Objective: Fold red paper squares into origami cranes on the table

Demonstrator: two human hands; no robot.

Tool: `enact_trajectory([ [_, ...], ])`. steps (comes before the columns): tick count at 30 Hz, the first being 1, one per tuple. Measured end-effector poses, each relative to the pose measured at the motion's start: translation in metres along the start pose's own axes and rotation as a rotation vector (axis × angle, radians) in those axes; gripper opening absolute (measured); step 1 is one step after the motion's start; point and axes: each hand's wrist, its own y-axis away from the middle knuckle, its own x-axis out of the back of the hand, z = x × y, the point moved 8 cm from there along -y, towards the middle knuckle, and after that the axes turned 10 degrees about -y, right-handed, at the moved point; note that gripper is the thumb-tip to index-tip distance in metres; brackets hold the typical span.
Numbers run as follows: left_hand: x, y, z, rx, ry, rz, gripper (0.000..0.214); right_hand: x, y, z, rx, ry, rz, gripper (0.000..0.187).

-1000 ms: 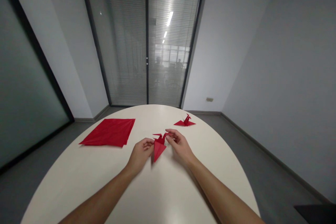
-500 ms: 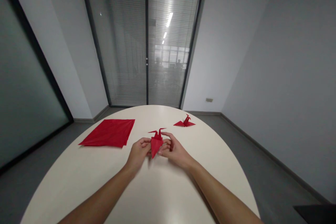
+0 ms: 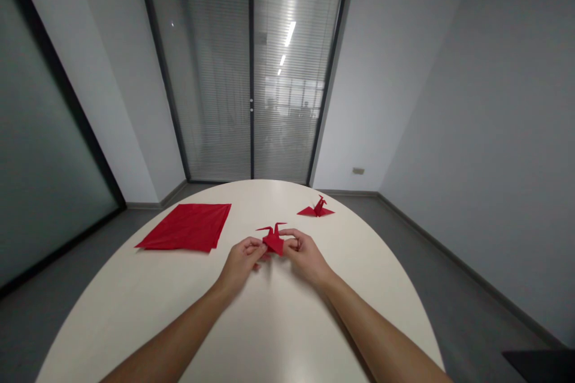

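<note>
Between my hands, over the middle of the table point(image 3: 269, 323), is a red folded paper crane point(image 3: 274, 241). Two thin bent points stick up from its top, one toward each side. My left hand point(image 3: 245, 257) pinches its left side, thumb in front. On the right side my right hand point(image 3: 305, 254) grips it with thumb and fingers, the index finger reaching behind the right thin point. The fingers hide parts of the paper's lower edges.
A stack of red paper sheets point(image 3: 186, 226) lies at the left of the round table. Another red paper crane point(image 3: 318, 209) with spread wings stands toward the back right edge. Beyond the table are a glass partition with blinds point(image 3: 215, 102) and walls.
The front flap of the crane, which pointed straight down, is now tilted to the right and looks shorter. My left thumb has come over its front; my right fingers have closed in.
</note>
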Motion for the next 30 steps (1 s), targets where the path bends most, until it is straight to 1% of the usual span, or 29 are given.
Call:
enact_trajectory([
  [4,0.004,-0.001,0.000,-0.024,0.000,0.035,0.048,-0.001,0.001,0.003,-0.027,0.000,-0.018,0.040],
  [9,0.010,-0.002,0.000,-0.070,-0.047,0.106,0.044,0.002,-0.001,0.002,0.018,-0.024,0.036,0.041],
  [12,0.011,-0.002,0.001,-0.079,-0.057,0.121,0.045,0.002,-0.002,0.000,0.025,-0.022,0.048,0.040],
  [18,0.010,-0.002,0.001,-0.066,-0.051,0.114,0.045,0.001,0.000,-0.002,0.010,-0.066,0.040,0.037],
  [26,0.008,-0.004,-0.002,-0.065,-0.004,0.097,0.044,0.003,0.000,-0.005,0.020,-0.064,0.061,0.032],
  [30,0.008,-0.003,-0.002,-0.046,-0.002,0.094,0.041,0.004,0.002,-0.005,-0.012,-0.051,0.067,0.029],
])
